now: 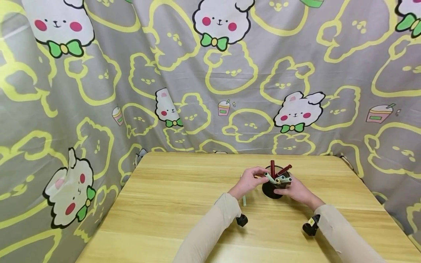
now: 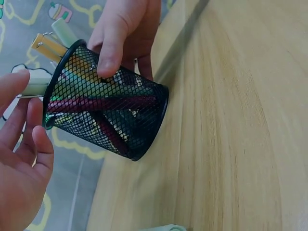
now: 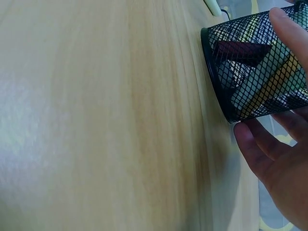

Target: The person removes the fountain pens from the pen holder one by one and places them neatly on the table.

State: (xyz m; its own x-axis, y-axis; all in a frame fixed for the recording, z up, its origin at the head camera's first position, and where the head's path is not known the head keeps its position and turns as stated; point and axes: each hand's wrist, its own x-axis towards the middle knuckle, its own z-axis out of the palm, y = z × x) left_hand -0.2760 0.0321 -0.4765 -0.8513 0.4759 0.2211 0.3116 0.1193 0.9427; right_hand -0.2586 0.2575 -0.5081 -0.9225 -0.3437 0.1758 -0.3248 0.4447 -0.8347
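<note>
A black mesh pen holder (image 1: pixel 270 190) leans slightly over the wooden table, with several pens sticking out of its top. My right hand (image 1: pixel 300 190) grips its side, the thumb lying along the mesh in the left wrist view. At the rim, my left hand (image 1: pixel 247 181) pinches the end of a pale green pen (image 2: pixel 36 85) whose lower part is inside the holder. Two dark red pens (image 1: pixel 272 168) stand at the back of the bunch, and a yellow-orange pen (image 2: pixel 48 47) shows beside another pale green one (image 2: pixel 63 32).
A loose pale green pen (image 1: pixel 244 201) lies on the table (image 1: pixel 184 204) below the left hand. Behind the table's far edge hangs a grey curtain (image 1: pixel 236 84) with cartoon prints. Black wrist cameras (image 1: pixel 242 220) sit under both sleeves.
</note>
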